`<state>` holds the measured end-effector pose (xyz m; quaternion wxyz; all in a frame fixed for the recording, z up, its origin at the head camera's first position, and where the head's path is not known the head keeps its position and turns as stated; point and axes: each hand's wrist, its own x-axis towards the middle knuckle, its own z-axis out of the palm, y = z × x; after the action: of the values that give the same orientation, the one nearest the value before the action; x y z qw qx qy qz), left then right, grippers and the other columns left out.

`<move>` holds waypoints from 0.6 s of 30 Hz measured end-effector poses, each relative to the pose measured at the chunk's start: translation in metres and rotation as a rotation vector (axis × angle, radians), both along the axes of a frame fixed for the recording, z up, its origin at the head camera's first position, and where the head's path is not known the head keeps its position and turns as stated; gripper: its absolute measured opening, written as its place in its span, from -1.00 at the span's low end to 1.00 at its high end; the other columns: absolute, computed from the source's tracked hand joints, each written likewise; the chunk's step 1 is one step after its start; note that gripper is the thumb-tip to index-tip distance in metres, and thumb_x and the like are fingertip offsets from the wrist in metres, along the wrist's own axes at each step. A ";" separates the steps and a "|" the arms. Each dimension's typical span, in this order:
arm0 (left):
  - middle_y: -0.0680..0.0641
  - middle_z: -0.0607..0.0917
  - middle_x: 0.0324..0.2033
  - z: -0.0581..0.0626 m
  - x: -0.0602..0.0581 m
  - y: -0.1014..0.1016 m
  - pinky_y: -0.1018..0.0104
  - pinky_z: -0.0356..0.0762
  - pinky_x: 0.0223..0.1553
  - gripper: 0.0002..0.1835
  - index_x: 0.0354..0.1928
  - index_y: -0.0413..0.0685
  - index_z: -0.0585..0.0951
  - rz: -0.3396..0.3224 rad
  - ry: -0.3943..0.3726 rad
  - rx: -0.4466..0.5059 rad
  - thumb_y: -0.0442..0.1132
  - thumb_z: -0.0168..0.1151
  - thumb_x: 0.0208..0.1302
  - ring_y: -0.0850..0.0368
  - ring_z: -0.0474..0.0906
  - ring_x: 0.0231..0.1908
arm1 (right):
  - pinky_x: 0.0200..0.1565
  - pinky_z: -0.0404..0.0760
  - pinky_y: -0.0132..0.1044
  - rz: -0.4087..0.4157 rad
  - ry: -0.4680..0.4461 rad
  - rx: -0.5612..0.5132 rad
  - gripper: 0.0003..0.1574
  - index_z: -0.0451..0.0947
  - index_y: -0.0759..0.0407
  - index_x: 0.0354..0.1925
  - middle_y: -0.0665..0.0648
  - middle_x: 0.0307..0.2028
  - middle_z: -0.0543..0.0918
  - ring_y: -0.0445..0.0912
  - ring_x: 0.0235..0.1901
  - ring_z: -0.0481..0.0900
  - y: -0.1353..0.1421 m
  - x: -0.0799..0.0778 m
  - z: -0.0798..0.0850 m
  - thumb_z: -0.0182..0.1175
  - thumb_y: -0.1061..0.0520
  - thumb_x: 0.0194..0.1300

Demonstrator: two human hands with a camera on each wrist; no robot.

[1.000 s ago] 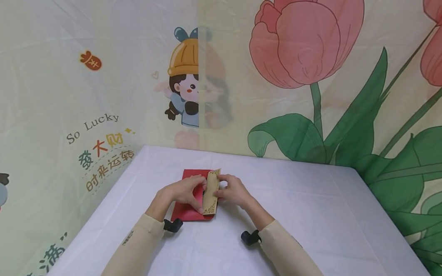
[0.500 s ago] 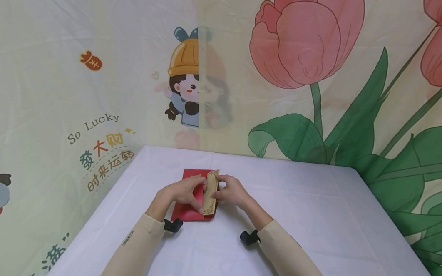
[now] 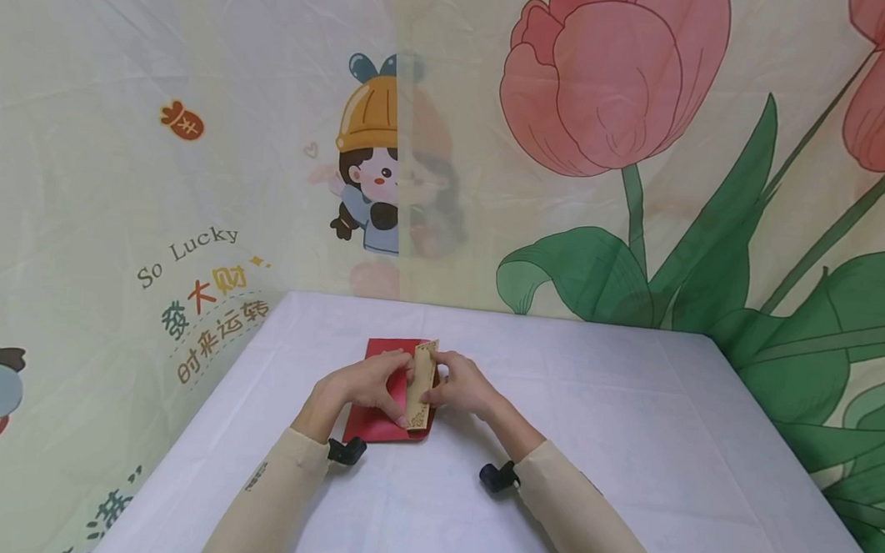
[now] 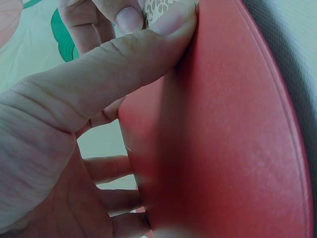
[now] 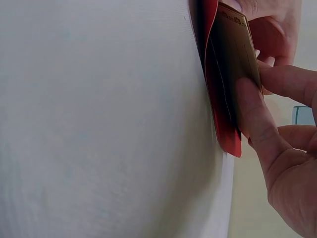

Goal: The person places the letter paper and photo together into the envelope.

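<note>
A red envelope [image 3: 374, 428] lies on the table. Along its right side stands a gold card [image 3: 421, 388] with ornate brown pattern at its corners. My left hand [image 3: 362, 385] arches over the envelope and grips it, the thumb right at the near corner of the card and the fingertips by its far part. With thumb and fingers my right hand [image 3: 468, 385] pinches the card from the right. In the right wrist view the card [image 5: 237, 47] leans between the thumb and fingers, its lower edge inside the red flap [image 5: 212, 82]. Part of the card is hidden by the envelope.
The table has a white cover [image 3: 598, 452]. Behind it hangs a printed cloth [image 3: 455, 27] with tulips and cartoon figures. Black wrist cameras [image 3: 500, 477] sit at both cuffs, low over the table.
The right hand and the card have shifted slightly left toward the envelope, and less of the card's width shows. The left hand has stayed in place.
</note>
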<state>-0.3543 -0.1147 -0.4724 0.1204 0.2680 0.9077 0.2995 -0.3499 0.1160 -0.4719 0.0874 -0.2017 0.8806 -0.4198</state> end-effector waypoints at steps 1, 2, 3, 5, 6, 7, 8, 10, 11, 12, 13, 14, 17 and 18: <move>0.05 0.54 -0.02 0.000 0.000 0.000 0.03 0.53 0.16 -0.29 -0.05 0.11 0.52 -0.003 0.002 0.001 0.07 0.77 -0.20 0.07 0.42 0.10 | 0.13 0.58 -0.06 0.000 0.000 0.000 0.15 0.30 0.27 0.52 0.35 0.40 0.46 0.03 -0.07 0.64 0.000 0.000 0.000 0.61 0.13 0.06; 0.05 0.53 -0.03 0.000 0.000 0.000 0.04 0.53 0.15 -0.29 -0.05 0.11 0.52 -0.005 0.003 0.001 0.06 0.77 -0.20 0.07 0.42 0.09 | 0.14 0.59 -0.05 0.002 0.000 0.001 0.15 0.29 0.27 0.52 0.35 0.41 0.45 0.01 -0.11 0.65 -0.001 0.001 0.001 0.61 0.14 0.06; 0.04 0.53 -0.05 -0.001 0.000 0.000 0.05 0.53 0.14 -0.29 -0.05 0.10 0.52 -0.007 0.003 0.000 0.06 0.77 -0.20 0.07 0.42 0.09 | 0.15 0.58 -0.06 0.004 0.006 0.004 0.15 0.30 0.28 0.52 0.35 0.41 0.45 -0.04 -0.13 0.64 -0.001 0.001 0.001 0.62 0.14 0.06; 0.07 0.53 -0.03 -0.001 -0.001 -0.001 0.07 0.54 0.15 -0.30 -0.05 0.12 0.52 -0.004 0.006 -0.007 0.07 0.77 -0.20 0.09 0.42 0.10 | 0.16 0.59 -0.07 0.010 0.014 0.006 0.14 0.31 0.28 0.51 0.36 0.41 0.44 -0.09 -0.21 0.65 -0.002 0.001 0.001 0.62 0.15 0.05; 0.07 0.53 -0.02 -0.002 -0.001 -0.001 0.07 0.54 0.16 -0.30 -0.05 0.13 0.52 -0.004 0.008 -0.009 0.08 0.77 -0.19 0.09 0.42 0.10 | 0.14 0.61 -0.07 0.011 0.010 0.003 0.14 0.31 0.27 0.51 0.35 0.42 0.43 -0.10 -0.25 0.68 -0.003 0.002 0.001 0.62 0.16 0.05; 0.07 0.54 -0.02 -0.002 -0.001 -0.001 0.06 0.54 0.17 -0.30 -0.05 0.13 0.52 -0.004 0.008 -0.010 0.09 0.77 -0.20 0.09 0.42 0.11 | 0.12 0.63 -0.10 0.013 0.011 0.004 0.13 0.31 0.28 0.51 0.34 0.43 0.41 -0.13 -0.27 0.67 -0.003 0.002 0.001 0.62 0.16 0.06; 0.07 0.54 -0.01 -0.003 -0.002 -0.001 0.06 0.54 0.17 -0.30 -0.05 0.13 0.52 -0.005 0.009 -0.012 0.09 0.76 -0.20 0.09 0.42 0.11 | 0.09 0.64 -0.13 0.015 0.011 0.005 0.13 0.31 0.28 0.51 0.33 0.45 0.39 -0.14 -0.30 0.68 -0.003 0.002 0.001 0.62 0.17 0.06; 0.07 0.53 -0.01 -0.003 -0.002 -0.001 0.06 0.54 0.17 -0.30 -0.06 0.14 0.52 -0.008 0.011 -0.011 0.10 0.76 -0.20 0.09 0.42 0.10 | -0.02 0.67 -0.21 0.018 0.000 -0.003 0.13 0.29 0.29 0.51 0.32 0.49 0.33 -0.16 -0.37 0.70 -0.003 0.003 0.001 0.61 0.18 0.07; 0.07 0.53 -0.02 -0.003 -0.002 -0.001 0.06 0.53 0.16 -0.30 -0.06 0.13 0.52 -0.011 0.012 -0.009 0.10 0.77 -0.20 0.09 0.42 0.10 | -0.08 0.68 -0.24 0.019 -0.010 -0.010 0.14 0.27 0.31 0.52 0.31 0.52 0.30 -0.16 -0.40 0.70 -0.003 0.003 0.001 0.60 0.19 0.08; 0.06 0.53 -0.03 -0.003 -0.002 -0.001 0.06 0.53 0.15 -0.29 -0.06 0.13 0.52 -0.015 0.013 -0.007 0.10 0.77 -0.21 0.09 0.42 0.09 | -0.14 0.68 -0.28 0.020 -0.017 -0.015 0.15 0.25 0.32 0.53 0.31 0.54 0.26 -0.17 -0.41 0.71 -0.003 0.004 0.001 0.60 0.20 0.08; 0.06 0.53 -0.04 -0.003 -0.002 -0.001 0.06 0.53 0.14 -0.29 -0.06 0.12 0.52 -0.016 0.012 -0.004 0.10 0.77 -0.21 0.09 0.42 0.09 | -0.17 0.68 -0.30 0.021 -0.022 -0.020 0.16 0.23 0.33 0.53 0.30 0.56 0.23 -0.18 -0.41 0.71 -0.003 0.004 0.001 0.59 0.20 0.09; 0.06 0.53 -0.04 -0.004 -0.002 -0.001 0.06 0.52 0.13 -0.29 -0.06 0.12 0.51 -0.018 0.014 -0.003 0.10 0.77 -0.21 0.09 0.42 0.08 | -0.19 0.66 -0.33 0.022 -0.021 -0.019 0.17 0.22 0.34 0.54 0.30 0.58 0.20 -0.18 -0.42 0.70 -0.003 0.004 0.001 0.59 0.20 0.09; 0.07 0.52 -0.06 -0.004 -0.002 -0.001 0.06 0.52 0.11 -0.28 -0.07 0.11 0.51 -0.021 0.018 -0.003 0.10 0.77 -0.22 0.10 0.42 0.07 | -0.20 0.65 -0.32 0.022 -0.018 -0.018 0.20 0.19 0.35 0.55 0.29 0.60 0.14 -0.19 -0.42 0.67 -0.003 0.004 0.000 0.59 0.20 0.09; 0.07 0.52 -0.07 -0.004 -0.002 -0.001 0.07 0.52 0.11 -0.28 -0.07 0.11 0.51 -0.022 0.019 -0.004 0.10 0.77 -0.22 0.10 0.42 0.06 | -0.15 0.64 -0.30 0.021 -0.010 -0.010 0.20 0.19 0.35 0.55 0.28 0.61 0.14 -0.19 -0.42 0.65 -0.003 0.004 0.000 0.60 0.18 0.08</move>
<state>-0.3567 -0.1158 -0.4762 0.1154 0.2804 0.9064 0.2941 -0.3459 0.1132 -0.4714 0.0952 -0.2093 0.8758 -0.4245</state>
